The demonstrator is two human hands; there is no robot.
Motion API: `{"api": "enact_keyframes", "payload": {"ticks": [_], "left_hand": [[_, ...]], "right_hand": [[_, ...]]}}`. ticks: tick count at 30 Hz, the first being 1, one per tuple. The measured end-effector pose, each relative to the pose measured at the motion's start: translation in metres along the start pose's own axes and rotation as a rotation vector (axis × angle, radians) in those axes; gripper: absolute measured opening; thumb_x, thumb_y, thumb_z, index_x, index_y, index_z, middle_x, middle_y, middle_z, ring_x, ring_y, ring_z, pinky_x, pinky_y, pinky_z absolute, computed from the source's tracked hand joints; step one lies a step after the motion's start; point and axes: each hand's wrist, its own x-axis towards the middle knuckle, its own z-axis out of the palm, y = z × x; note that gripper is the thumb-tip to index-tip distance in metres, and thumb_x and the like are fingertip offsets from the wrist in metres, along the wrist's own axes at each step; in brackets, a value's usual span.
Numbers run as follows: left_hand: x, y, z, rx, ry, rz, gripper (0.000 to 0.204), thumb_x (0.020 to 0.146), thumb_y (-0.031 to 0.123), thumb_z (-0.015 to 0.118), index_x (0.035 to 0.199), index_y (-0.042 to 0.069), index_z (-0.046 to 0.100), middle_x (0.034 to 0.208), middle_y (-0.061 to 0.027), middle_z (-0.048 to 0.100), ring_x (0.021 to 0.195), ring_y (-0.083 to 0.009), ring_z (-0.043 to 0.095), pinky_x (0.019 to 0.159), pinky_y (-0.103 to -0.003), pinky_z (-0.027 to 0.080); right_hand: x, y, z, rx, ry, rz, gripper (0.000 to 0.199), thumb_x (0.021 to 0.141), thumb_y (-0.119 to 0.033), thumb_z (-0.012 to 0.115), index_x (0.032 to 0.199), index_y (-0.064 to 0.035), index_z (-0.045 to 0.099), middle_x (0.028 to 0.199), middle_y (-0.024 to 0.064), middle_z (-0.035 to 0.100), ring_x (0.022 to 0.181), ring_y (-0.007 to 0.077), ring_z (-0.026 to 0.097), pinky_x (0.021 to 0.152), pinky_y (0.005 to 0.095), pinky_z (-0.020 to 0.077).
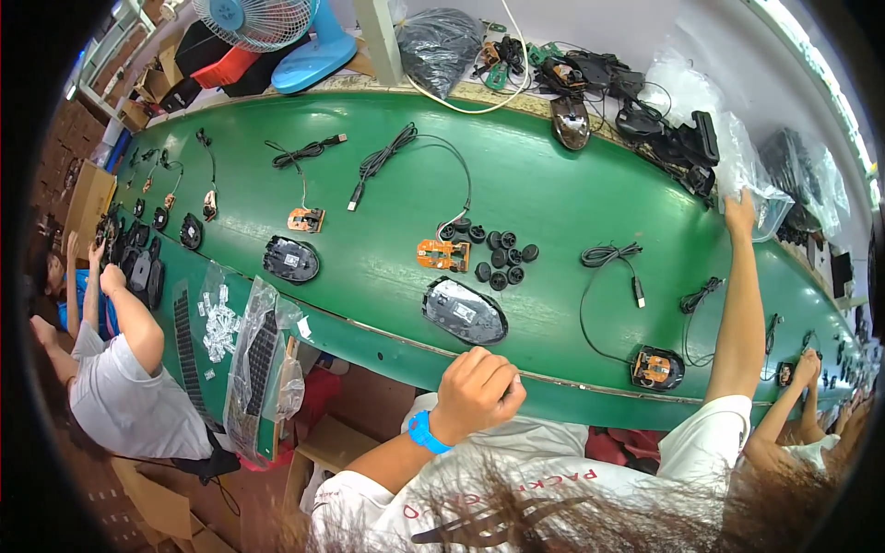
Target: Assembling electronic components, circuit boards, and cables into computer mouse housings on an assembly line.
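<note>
My left hand point(477, 394), with a blue watch point(427, 433) on its wrist, is closed in a loose fist by the table's near edge. Whatever its fingers may hold is hidden. Just beyond it lies a black mouse shell point(465, 311) with a pale label. Further back is an orange circuit board point(443, 255) wired to a coiled black USB cable point(395, 153). Small black scroll wheels point(499, 258) are scattered beside the board. My right arm is stretched out to the far right. There my right hand point(739, 214) grips the edge of a clear plastic bag point(749, 170).
On the green table point(544, 198), an open mouse base with its board point(656, 368) lies at right, another shell point(292, 259) at left. Mouse parts point(590, 74) and a black bag point(439, 48) crowd the back ledge near a blue fan point(313, 60). Co-workers point(138, 387) sit on both sides.
</note>
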Motion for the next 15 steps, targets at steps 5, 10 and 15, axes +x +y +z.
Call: {"api": "enact_keyframes", "payload": {"ticks": [5,10,15], "left_hand": [[-0.007,0.003,-0.005,0.008,0.007,-0.027,0.012,0.067,-0.001,0.071,0.077,0.004,0.067,0.078,-0.0071,0.065,0.068,-0.0262,0.063,0.06,-0.037,0.052],[0.005,-0.011,-0.024,-0.215,0.102,-0.051,0.015,0.07,-0.005,0.069,0.083,0.002,0.067,0.08,-0.01,0.067,0.074,-0.0293,0.067,0.069,-0.039,0.056],[0.055,-0.056,-0.082,0.101,0.054,-0.009,0.024,0.078,-0.002,0.07,0.101,0.003,0.07,0.1,-0.0124,0.068,0.093,-0.033,0.065,0.084,-0.043,0.055]], "right_hand": [[-0.029,-0.062,-0.047,0.17,-0.117,0.166,0.047,0.09,-0.022,0.065,0.132,0.0008,0.065,0.135,0.0231,0.065,0.128,0.0349,0.061,0.106,0.0408,0.048],[-0.068,-0.137,-0.124,0.334,-0.164,0.089,0.043,0.095,-0.019,0.065,0.135,-0.0039,0.066,0.141,0.0174,0.063,0.135,0.031,0.057,0.109,0.0407,0.0455],[-0.103,-0.232,-0.214,0.445,-0.335,-0.124,0.038,0.091,-0.007,0.066,0.128,-0.008,0.069,0.144,0.0127,0.061,0.134,0.0285,0.057,0.111,0.0422,0.0441]]}}
